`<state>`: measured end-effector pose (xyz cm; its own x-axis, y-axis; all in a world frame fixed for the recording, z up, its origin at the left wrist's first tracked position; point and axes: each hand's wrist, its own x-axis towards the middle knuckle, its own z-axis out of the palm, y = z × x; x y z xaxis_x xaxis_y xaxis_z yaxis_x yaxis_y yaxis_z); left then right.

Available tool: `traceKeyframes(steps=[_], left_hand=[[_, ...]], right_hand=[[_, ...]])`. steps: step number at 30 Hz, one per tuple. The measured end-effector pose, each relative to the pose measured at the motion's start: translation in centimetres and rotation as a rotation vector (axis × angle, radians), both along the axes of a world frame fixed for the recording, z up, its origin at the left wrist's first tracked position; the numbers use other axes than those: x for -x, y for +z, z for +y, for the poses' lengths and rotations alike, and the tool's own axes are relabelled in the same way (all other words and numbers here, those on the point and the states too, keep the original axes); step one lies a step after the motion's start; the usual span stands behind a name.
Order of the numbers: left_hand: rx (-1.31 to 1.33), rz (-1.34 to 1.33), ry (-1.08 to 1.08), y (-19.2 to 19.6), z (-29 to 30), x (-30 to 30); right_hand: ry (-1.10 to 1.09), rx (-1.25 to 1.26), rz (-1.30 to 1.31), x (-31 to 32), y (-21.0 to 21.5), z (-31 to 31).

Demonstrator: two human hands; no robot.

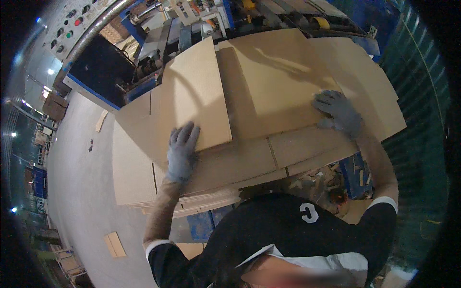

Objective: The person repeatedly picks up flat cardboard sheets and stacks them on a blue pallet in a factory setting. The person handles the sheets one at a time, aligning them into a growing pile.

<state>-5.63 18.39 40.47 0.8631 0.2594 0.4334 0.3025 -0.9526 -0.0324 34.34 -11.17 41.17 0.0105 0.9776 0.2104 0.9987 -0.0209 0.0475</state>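
Observation:
Both my hands wear grey gloves. My left hand (182,151) rests at the near edge of a cardboard panel (196,96), its fingers stretched out over the surface; its thumb is hard to make out. To the right lies a wider cardboard sheet (283,81), with a darker strip between it and the left panel. On this sheet's near right part lies my right hand (337,111), fingers extended and thumb apart. Beneath both is a stack of slotted flat cardboard blanks (134,168), with cut slots along the near side. More cardboard (367,79) spreads out at the right.
Machinery with rollers (288,19) stands beyond the stack. A control panel (72,24) with buttons is at the upper left, above a blue machine side (101,72). Cardboard scraps (314,185) lie below the stack. A green corrugated wall (422,120) rises at the right.

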Motion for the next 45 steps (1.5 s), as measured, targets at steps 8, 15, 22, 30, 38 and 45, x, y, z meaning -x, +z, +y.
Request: traceKeyframes(steps=[8,15,22,30,38,45], left_hand=[[-0.071,-0.175,0.014,-0.3,9.1,-9.4],[-0.104,-0.199,0.311,-1.0,12.8,-9.4],[0.798,-0.978,0.952,-4.3,5.1,18.1],[0.589,-1.269,0.931,-4.0,1.4,17.9],[0.826,-1.629,0.91,-5.8,1.7,20.3],[0.868,-1.362,0.952,-2.6,-1.6,16.5]], right_hand=[[-0.181,0.014,0.082,-5.3,1.7,9.1],[-0.301,-0.197,-0.107,-4.9,0.8,9.7],[-1.358,-0.564,-0.127,-9.4,-1.6,-17.2],[-0.916,-1.16,0.985,-16.8,-8.8,-20.0],[-0.389,-1.372,1.591,-10.7,0.6,-15.3],[-0.622,-1.067,0.568,0.8,17.2,-15.3]])
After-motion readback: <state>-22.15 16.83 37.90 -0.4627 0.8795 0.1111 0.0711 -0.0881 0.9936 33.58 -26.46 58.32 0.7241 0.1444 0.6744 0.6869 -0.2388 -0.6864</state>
